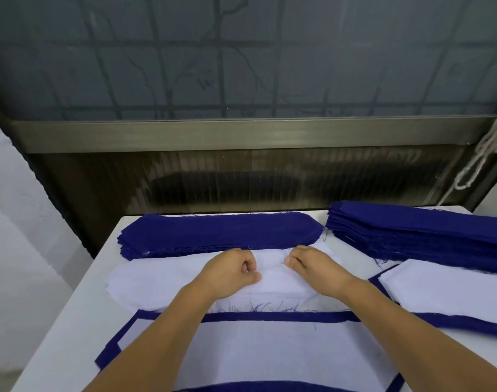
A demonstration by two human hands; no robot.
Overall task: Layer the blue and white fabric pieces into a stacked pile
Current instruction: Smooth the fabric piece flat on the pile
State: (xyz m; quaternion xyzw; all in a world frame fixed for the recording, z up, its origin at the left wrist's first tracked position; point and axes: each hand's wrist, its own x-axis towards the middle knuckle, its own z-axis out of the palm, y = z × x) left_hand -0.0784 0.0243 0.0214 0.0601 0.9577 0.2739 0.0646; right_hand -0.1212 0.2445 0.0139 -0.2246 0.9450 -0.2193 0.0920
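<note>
Pinching: both hands work the top white piece on a white tabletop (80, 281), seen from above.
Tabletop: it carries every pile, with a dark ribbed wall panel beyond its far edge.
Right-hand blue stack (416, 233): thick, running from the far edge along the right edge, likely a supply of blue pieces.
Far blue stack (219, 233): thinner, lying along the far edge, touching the white pile in front of it.
Layered pile (269, 352): at the near edge, white on blue with a blue border showing, apparently the stack being built.
Second layered pile (445, 292): at the right edge, also white over blue.
White pile (145, 278): mid-tabletop, between the far blue stack and the layered pile.
Left hand (230, 271): fingers curled, pinching the top white piece, probably to peel off one layer.
Right hand (309, 267): fingers curled on the same piece, close beside the left.
</note>
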